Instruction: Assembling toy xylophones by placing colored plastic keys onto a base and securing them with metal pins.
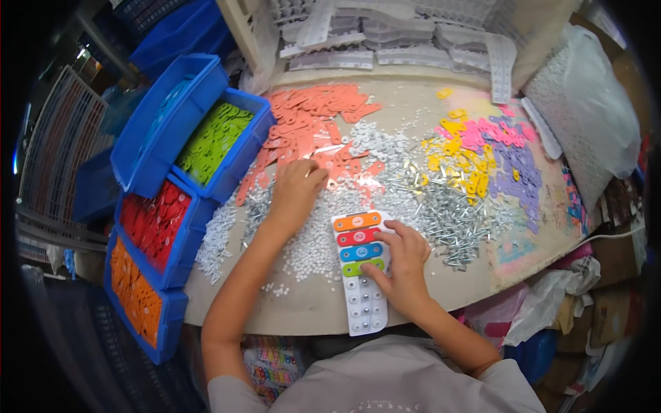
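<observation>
My right hand (405, 265) grips the right edge of a white plastic tray (354, 292). Its thumb lies on a green strip (362, 267), and its fingers reach the tray's upper right side. Above the green strip sit a blue strip (357, 252), a red strip (348, 238) and an orange strip (346, 224). Rows of round studs show on the tray's lower part. My left hand (296, 193) has its fingers bent and pressed together at the near edge of a pile of coral strips (299, 141); what lies between the fingertips is hidden.
Blue bins on the left hold green strips (217, 138), red strips (155, 227) and orange strips (134, 289). White beads (310, 251) and metal pins (454, 234) cover mid-table. Yellow pieces (475, 182), pink pieces (482, 132) and purple pieces (520, 172) lie right. Clear trays (399, 58) are stacked behind.
</observation>
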The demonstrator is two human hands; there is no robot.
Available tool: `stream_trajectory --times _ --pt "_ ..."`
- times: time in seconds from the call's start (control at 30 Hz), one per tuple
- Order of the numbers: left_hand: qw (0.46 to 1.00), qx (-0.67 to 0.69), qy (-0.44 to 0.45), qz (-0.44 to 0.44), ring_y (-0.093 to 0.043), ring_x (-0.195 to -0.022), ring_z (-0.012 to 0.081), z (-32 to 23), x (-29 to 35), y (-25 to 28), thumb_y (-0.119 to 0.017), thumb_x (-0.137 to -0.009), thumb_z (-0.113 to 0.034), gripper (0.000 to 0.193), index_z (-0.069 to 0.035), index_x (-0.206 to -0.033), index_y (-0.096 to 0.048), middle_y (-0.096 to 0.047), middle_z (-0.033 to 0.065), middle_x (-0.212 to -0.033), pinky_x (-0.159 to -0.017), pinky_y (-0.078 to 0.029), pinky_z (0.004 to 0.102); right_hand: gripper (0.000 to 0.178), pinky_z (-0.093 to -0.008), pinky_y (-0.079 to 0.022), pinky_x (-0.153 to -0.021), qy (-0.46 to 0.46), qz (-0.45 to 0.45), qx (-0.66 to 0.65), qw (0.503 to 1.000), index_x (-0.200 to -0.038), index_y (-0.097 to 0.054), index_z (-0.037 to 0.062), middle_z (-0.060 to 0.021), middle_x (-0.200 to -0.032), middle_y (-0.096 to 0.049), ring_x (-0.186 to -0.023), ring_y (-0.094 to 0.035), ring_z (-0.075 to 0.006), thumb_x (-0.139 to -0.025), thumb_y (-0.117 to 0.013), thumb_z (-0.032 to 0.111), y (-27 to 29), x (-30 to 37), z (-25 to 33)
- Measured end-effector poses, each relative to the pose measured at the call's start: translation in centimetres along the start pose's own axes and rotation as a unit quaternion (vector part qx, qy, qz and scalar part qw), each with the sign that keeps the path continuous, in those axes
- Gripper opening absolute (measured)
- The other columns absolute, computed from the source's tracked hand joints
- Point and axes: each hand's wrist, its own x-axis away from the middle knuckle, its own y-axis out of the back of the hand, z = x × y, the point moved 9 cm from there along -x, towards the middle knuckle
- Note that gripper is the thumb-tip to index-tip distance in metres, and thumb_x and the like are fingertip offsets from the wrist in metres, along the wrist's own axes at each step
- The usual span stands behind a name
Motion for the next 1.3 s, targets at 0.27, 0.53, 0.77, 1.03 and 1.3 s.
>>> stream_trajectory --times 0.27,0.53,0.77,1.03,1.3 --pt "0.999 0.02 0.028 0.011 -0.055 -0.097 0.028 1.0 -0.7 1.2 -0.077 -0.078 -0.011 0.017 -0.006 -0.084 -0.062 -0.055 0.0072 -0.088 -0.096 -0.035 0.0422 0.014 -0.0413 -0.035 -0.091 0.047 -0.137 0.148 0.978 -0.101 -0.069 0.0075 -0.0088 -0.094 -0.062 -0.098 -0.056 -0.0283 -0.087 -0.067 0.005 8.2 -6.2 -6.1" --pt "0.956 0.229 0.184 0.008 -0.058 -0.078 0.0172 -2.8 2.6 4.0 -0.071 -0.087 -0.004 0.007 0.0 -0.09 -0.067 -0.063 0.0077 -0.085 -0.073 -0.045 0.0309 0.015 -0.0409 -0.04 -0.093 0.102 0.033 0.181 0.978 -0.091 -0.072 0.0102 -0.0056 -0.095 -0.065 -0.101 -0.057 -0.0281 -0.081 -0.067 0.0 5.7 -14.0 -13.3" --pt "0.868 0.399 0.286 0.074 -0.064 -0.079 0.0104 -5.9 9.4 3.0 -0.07 -0.091 -0.004 0.008 0.002 -0.097 -0.072 -0.069 0.0049 -0.087 -0.071 -0.048 0.0256 0.019 -0.0443 -0.043 -0.095 0.139 0.196 0.241 0.94 -0.095 -0.068 0.0127 -0.0048 -0.099 -0.064 -0.105 -0.057 -0.0285 -0.078 -0.073 0.005 3.5 -16.3 -14.2" --pt "0.792 0.497 0.344 0.09 -0.062 -0.078 0.0052 -7.4 11.9 0.4 -0.075 -0.091 -0.008 0.012 0.003 -0.095 -0.072 -0.07 0.0027 -0.089 -0.068 -0.047 0.0199 0.017 -0.043 -0.048 -0.081 0.234 0.246 0.196 0.92 -0.085 -0.059 0.0065 -0.0105 -0.092 -0.061 -0.093 -0.058 -0.0336 -0.076 -0.073 0.006 3.9 -16.3 -12.5" --pt "0.938 0.289 0.189 0.023 -0.055 -0.074 0.021 -10.5 10.8 2.0 -0.081 -0.079 -0.016 0.018 -0.002 -0.082 -0.069 -0.052 0.0047 -0.078 -0.065 -0.043 0.0341 0.012 -0.0363 -0.046 -0.078 0.175 -0.114 0.081 0.975 -0.094 -0.063 0.0016 -0.0105 -0.087 -0.062 -0.087 -0.059 -0.0264 -0.085 -0.069 -0.005 12.1 -8.4 -5.5"
